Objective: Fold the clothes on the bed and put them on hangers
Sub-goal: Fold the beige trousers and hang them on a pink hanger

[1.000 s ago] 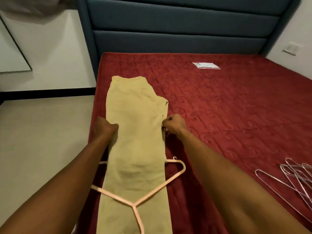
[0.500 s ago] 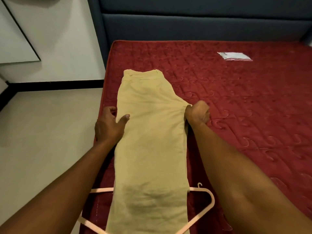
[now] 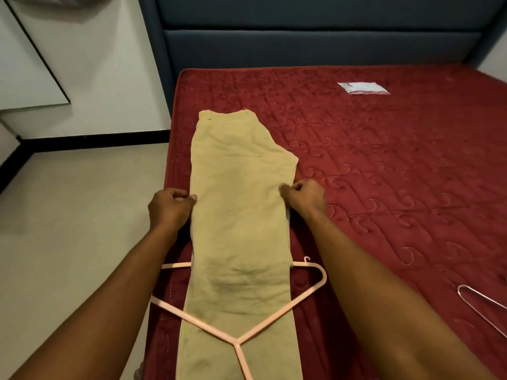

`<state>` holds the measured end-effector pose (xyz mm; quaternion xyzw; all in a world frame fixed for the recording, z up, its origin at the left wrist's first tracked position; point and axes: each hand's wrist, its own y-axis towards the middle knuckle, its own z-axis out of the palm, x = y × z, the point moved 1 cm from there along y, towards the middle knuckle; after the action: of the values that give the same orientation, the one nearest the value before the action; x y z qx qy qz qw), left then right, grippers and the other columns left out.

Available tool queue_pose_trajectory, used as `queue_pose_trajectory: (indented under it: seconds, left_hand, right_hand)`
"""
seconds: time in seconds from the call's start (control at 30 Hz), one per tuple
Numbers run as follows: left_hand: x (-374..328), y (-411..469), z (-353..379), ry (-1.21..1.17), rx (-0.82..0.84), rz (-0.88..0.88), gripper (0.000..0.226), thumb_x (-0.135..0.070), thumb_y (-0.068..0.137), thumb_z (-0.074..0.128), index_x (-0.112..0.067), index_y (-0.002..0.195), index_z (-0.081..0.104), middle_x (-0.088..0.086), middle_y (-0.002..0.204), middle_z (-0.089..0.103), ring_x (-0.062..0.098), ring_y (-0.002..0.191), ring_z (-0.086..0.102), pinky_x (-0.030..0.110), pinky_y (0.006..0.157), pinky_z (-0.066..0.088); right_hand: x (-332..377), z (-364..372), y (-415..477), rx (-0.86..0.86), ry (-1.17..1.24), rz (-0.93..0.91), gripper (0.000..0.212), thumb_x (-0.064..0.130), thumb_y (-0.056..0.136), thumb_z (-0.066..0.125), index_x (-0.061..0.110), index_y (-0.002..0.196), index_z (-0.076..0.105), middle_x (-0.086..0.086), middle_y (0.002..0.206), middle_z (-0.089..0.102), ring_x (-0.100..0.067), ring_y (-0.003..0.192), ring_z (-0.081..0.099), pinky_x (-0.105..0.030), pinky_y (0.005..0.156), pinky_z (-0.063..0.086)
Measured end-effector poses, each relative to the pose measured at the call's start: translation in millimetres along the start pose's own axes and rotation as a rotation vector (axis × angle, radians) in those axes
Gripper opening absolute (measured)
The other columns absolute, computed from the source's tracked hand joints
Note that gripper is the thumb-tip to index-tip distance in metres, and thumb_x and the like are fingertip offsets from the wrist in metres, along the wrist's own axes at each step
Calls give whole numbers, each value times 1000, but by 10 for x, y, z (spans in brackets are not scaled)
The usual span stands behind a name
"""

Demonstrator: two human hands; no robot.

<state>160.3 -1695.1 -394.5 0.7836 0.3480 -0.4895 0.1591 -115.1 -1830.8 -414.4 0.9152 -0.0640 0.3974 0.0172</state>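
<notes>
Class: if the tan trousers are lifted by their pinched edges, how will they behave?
Probably floppy: the tan trousers lie flat and creased, so they should sag between the left hand and right hand. May drag the pink hanger they pass through.

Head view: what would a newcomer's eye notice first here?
Tan trousers lie lengthwise along the left edge of the red bed, threaded through a pink hanger near the camera. The left hand and right hand each pinch one side edge at mid-length.
</notes>
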Motion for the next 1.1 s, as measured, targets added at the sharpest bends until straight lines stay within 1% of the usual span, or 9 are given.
queue_pose_trajectory:
  seconds: [0.13,0.3,0.4,0.53,0.7,0.83,0.93,1.03,1.1]
  left_hand:
    - [65,-99,2,-63,-8,-36,28,-24,83,84,-11,106,75,-2,93,68,19,93,66,29,86,50]
    - [81,-165,-17,-36,11,-40,28,-21,78,87,-14,102,75,-2,87,72,18,86,70,28,78,51]
    - [63,-199,-54,23,34,-33,34,-29,74,90,-14,99,75,-1,88,73,18,86,70,30,79,54]
    - [2,-368,-130,166,103,-15,40,-27,65,96,-18,94,70,-1,89,71,17,84,68,31,80,57]
    - [17,-670,-166,281,82,69,34,-29,69,93,-20,87,66,-2,83,68,19,81,67,30,70,55]
    - [80,-900,-235,447,83,132,41,-33,75,88,-15,102,64,3,96,69,25,88,66,37,77,57]
    - [78,-1098,-300,535,13,227,46,-41,82,82,-10,107,60,10,101,69,33,92,65,41,77,55]
    - [117,-1354,-363,637,-34,302,51,-54,80,78,-14,104,58,8,95,67,34,88,65,41,74,54]
    - [189,-1514,-418,768,-54,317,46,-41,78,83,-13,105,57,10,99,67,34,91,64,41,76,52]
  right_hand:
    - [23,76,23,130,-56,146,45,51,63,71,14,88,73,-7,92,73,-31,86,70,-37,77,58]
    - [9,-20,-29,29,52,251,24,32,75,71,10,84,73,-7,92,72,-31,84,70,-33,67,50]
    - [-1,-34,-104,91,-74,207,31,40,83,64,12,93,74,-7,98,71,-32,93,68,-32,74,48]
    - [46,-176,-259,288,54,138,23,31,78,72,16,61,65,1,65,62,-22,70,61,-27,57,43]
    - [-94,-323,-701,443,107,112,13,11,75,84,9,80,73,-6,85,74,-21,73,67,-28,61,51]
    - [-165,-481,-1019,371,-18,99,38,20,74,87,15,93,54,-6,92,71,-24,87,70,-37,79,59]
    - [-155,-693,-1354,185,1,88,54,29,74,73,8,121,61,-12,109,71,-30,103,68,-34,86,55]
    - [-217,-874,-1793,-6,39,56,35,25,79,63,19,114,66,-1,94,71,-28,96,69,-34,87,52]
    - [-364,-875,-2018,-34,40,115,21,31,83,64,24,102,69,-3,92,75,-29,87,72,-37,84,56]
